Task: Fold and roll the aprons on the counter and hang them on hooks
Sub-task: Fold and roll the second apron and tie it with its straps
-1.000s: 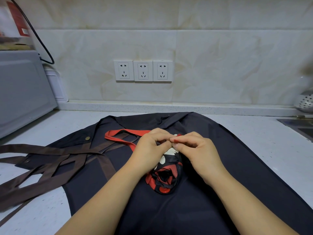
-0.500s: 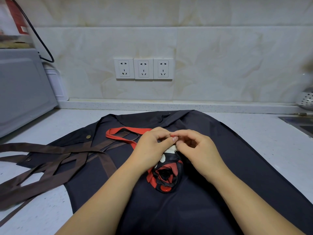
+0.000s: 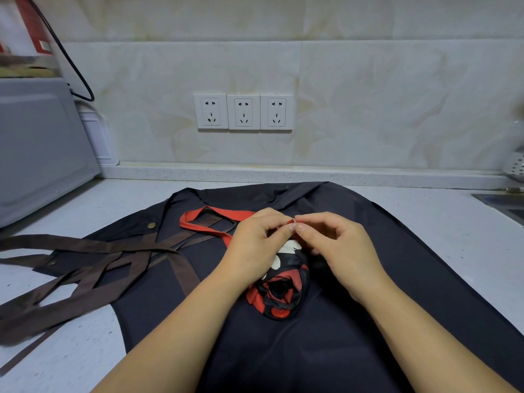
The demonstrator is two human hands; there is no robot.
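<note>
I see my left hand (image 3: 255, 245) and right hand (image 3: 346, 248) meeting fingertip to fingertip over the rolled apron (image 3: 280, 290), both pinching the end of its red strap (image 3: 226, 212). The left palm lies against the roll's side. The roll rests on a dark apron (image 3: 382, 307) spread flat across the table (image 3: 453, 236), its brown ties (image 3: 85, 268) trailing off to the left.
</note>
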